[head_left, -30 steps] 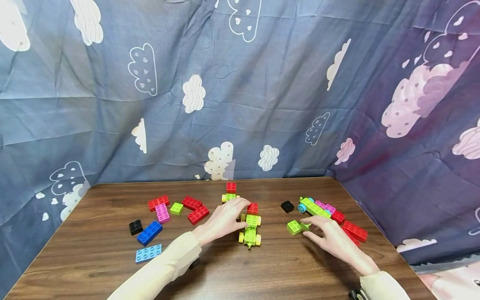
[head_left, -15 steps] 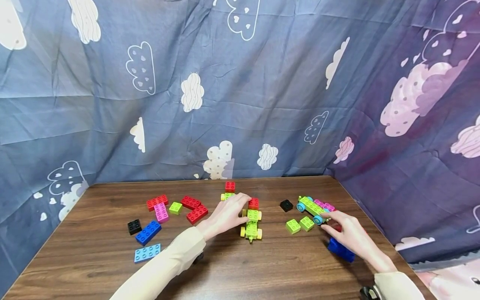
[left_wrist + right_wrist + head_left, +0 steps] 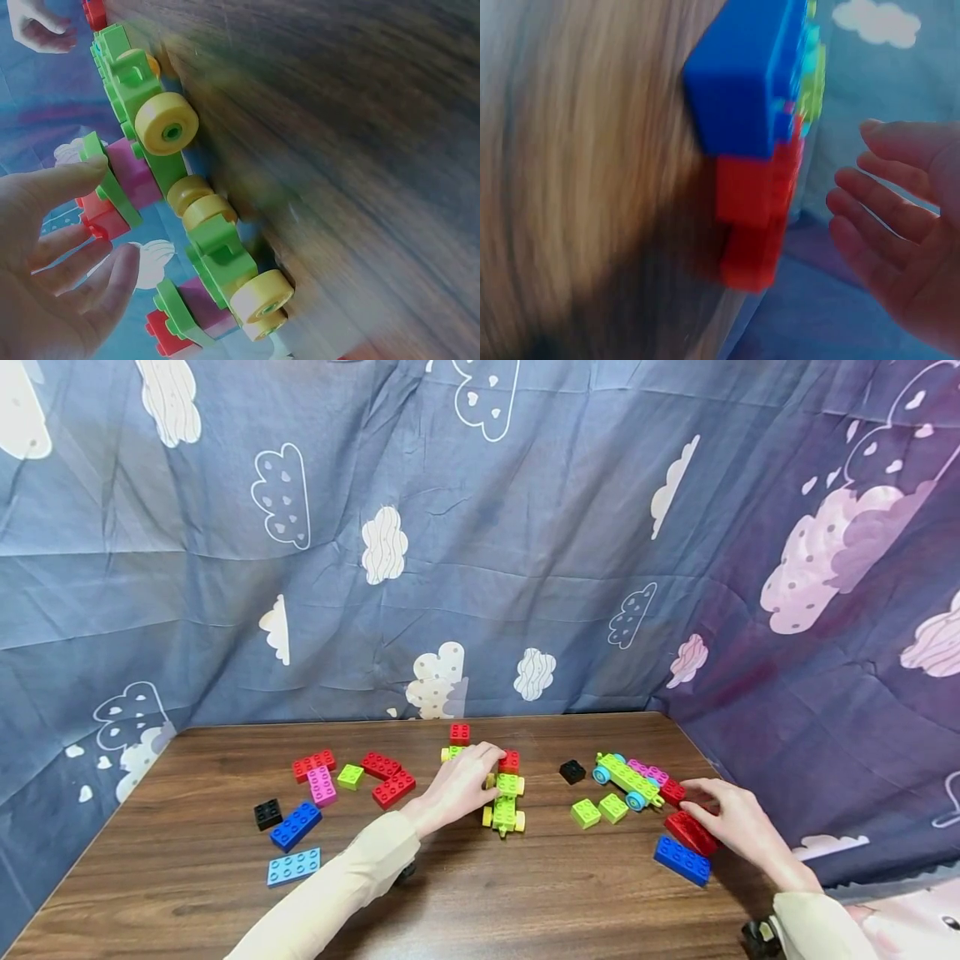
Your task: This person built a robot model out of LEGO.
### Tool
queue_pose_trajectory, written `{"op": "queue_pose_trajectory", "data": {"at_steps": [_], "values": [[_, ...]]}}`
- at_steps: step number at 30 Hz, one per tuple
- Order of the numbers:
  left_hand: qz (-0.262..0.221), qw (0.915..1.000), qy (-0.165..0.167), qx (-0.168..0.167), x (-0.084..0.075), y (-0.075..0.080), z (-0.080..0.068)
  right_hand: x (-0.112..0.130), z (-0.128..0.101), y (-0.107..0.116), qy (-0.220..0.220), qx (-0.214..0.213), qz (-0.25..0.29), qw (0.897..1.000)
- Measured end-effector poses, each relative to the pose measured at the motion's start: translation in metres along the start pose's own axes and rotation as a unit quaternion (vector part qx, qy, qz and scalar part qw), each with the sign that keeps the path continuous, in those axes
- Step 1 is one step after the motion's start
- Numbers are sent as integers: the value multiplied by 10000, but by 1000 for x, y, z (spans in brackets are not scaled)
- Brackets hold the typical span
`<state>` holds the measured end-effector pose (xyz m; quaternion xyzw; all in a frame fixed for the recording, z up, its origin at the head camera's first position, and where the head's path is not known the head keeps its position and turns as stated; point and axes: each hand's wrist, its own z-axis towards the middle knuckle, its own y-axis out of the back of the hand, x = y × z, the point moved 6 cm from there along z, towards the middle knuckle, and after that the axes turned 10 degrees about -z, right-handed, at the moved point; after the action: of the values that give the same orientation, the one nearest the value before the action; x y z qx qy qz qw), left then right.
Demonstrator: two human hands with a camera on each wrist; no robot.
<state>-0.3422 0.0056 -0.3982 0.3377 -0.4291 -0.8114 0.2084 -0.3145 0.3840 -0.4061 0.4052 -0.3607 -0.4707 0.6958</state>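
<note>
My left hand point(image 3: 459, 787) is at a lime-green toy train point(image 3: 505, 814) with yellow wheels in the middle of the table. In the left wrist view, the thumb lies against a green brick point(image 3: 111, 180) stacked on a purple brick point(image 3: 135, 174), and the fingers curl round by the red brick point(image 3: 103, 216) on top. My right hand point(image 3: 738, 822) hovers with loosely bent fingers over the right side, beside a red brick point(image 3: 690, 833) and a small red brick point(image 3: 672, 792). A blue brick point(image 3: 682, 860) lies just in front. The right wrist view shows nothing between the fingers.
Behind the left hand stands another yellow-wheeled car point(image 3: 452, 752). Right of centre are two lime-green bricks point(image 3: 586, 812), a black brick point(image 3: 572, 771) and a blue-wheeled wagon point(image 3: 626, 781). Several loose bricks, among them a light-blue one point(image 3: 294, 867), lie on the left.
My right hand has let go of a lime-green brick, now flat beside its twin, and moved right past the wagon, uncovering the blue brick. The train under my left hand has slid slightly away.
</note>
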Motion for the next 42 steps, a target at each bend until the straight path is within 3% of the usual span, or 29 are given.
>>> {"op": "queue_pose_trajectory", "data": {"at_steps": [5, 10, 18, 26, 37, 42], "values": [[59, 10000, -29, -71, 0, -2, 3, -21, -6, -3, -229, 222, -172, 9993], [56, 9999, 38, -79, 2, -3, 6, -30, -11, -6, -118, 168, -353, 9992], [161, 9997, 104, -176, 4, -3, 12, -36, -18, -10, -10, 242, -513, 9984], [157, 9995, 160, -227, 6, -4, 19, -43, -20, -12, -202, 671, -479, 9964], [267, 9985, 392, -283, 10, -8, 26, -49, -23, -11, -246, 572, -507, 9968], [447, 9976, 417, -330, 9, -9, 31, -53, -23, -13, -407, 817, -483, 9947]]}}
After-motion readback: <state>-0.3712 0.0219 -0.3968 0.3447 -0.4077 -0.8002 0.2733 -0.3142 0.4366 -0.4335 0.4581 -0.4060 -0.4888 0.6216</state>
